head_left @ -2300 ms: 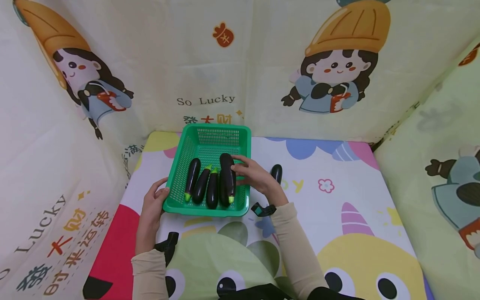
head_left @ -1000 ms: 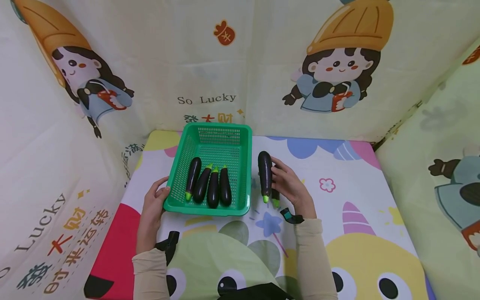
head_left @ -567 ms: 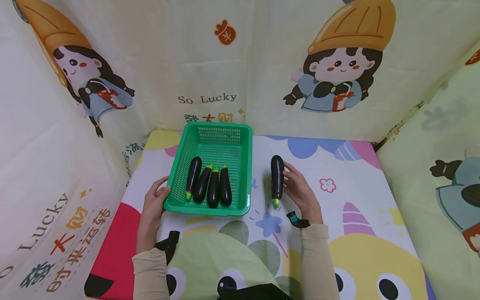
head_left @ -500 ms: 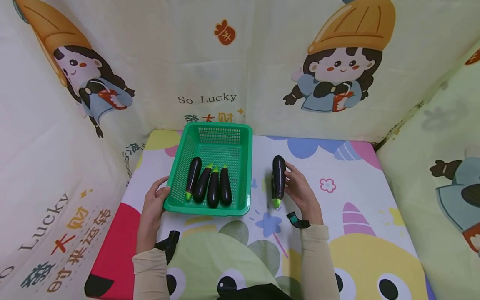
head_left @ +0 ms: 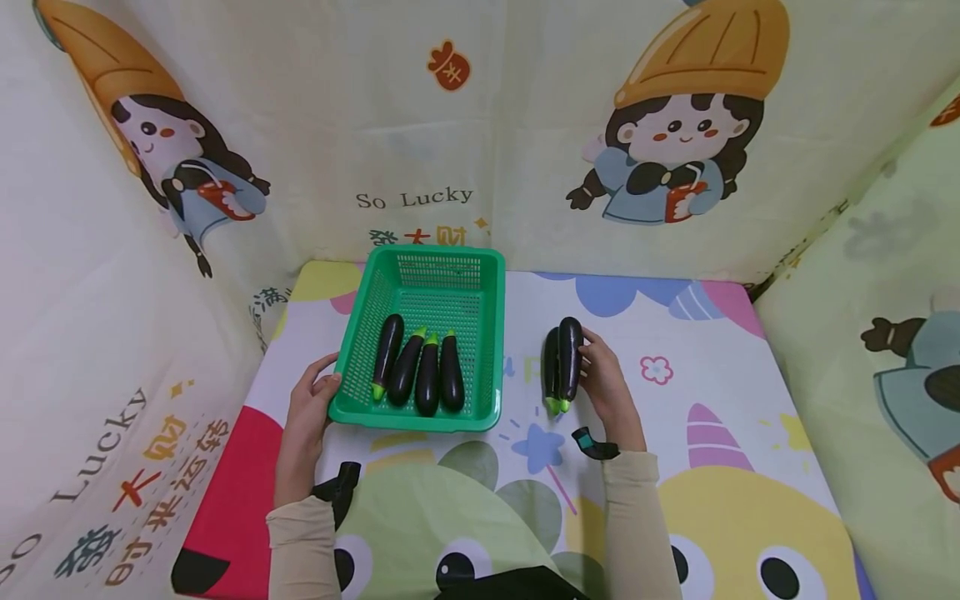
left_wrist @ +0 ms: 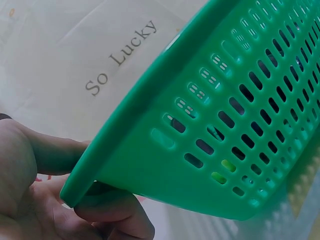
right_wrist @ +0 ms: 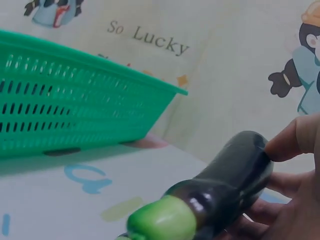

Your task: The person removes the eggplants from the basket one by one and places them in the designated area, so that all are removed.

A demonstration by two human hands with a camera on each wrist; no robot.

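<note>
I see the left hand (head_left: 306, 404) clamped on the rim of the green basket (head_left: 415, 422), four eggplants (head_left: 427, 379) inside; right hand (head_left: 609, 383) pinching a dark eggplant (head_left: 571, 358) alongside a second eggplant (head_left: 551, 367) on the worktop (head_left: 712, 350) — printed backdrop (head_left: 536, 200) behind.

From here I see the basket (head_left: 438, 304) left on the table (head_left: 615, 346), four eggplants (head_left: 426, 382) in its near half; to its right, two more eggplants (head_left: 571, 358) side by side; behind, the far wall (head_left: 525, 158).
</note>
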